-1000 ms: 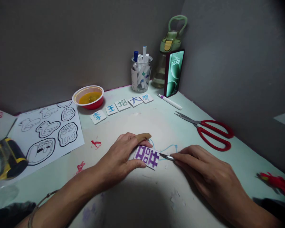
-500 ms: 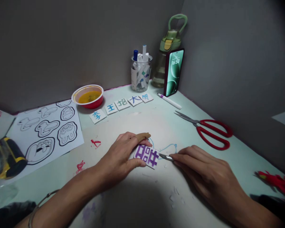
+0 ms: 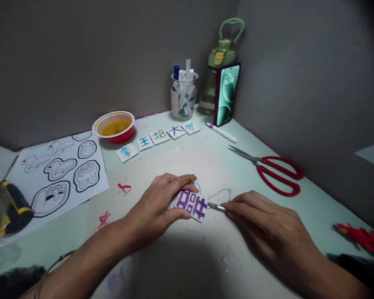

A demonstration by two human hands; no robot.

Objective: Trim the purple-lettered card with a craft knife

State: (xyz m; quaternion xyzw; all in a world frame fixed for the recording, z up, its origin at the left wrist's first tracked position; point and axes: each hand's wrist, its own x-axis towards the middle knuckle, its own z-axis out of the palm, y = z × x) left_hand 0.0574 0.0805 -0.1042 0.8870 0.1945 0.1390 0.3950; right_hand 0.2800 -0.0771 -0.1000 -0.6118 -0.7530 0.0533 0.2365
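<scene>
My left hand (image 3: 162,201) grips a small white tile (image 3: 192,204) marked with thick purple character strokes, its thumb on the near edge and fingers at the far side. A tan covering (image 3: 186,180) wraps one of its fingers. In my right hand (image 3: 264,226) is a craft knife (image 3: 217,207), pinched close to its metal front. The blade tip lies at the tile's right edge; whether it cuts in I cannot tell. Thin pale scraps (image 3: 230,259) lie on the work surface nearer to me.
Several character tiles (image 3: 159,137) line the back, beside a red-and-white bowl (image 3: 117,128) of yellow liquid. A marker (image 3: 221,133), red-handled scissors (image 3: 279,168), an upright phone (image 3: 228,95), a bottle (image 3: 222,54) and a marker cup (image 3: 183,97) stand or lie right. Printed drawings (image 3: 87,174) lie left.
The whole view has shifted very slightly. Both hands keep nearly the same pose, with the tile and the craft knife almost unmoved.
</scene>
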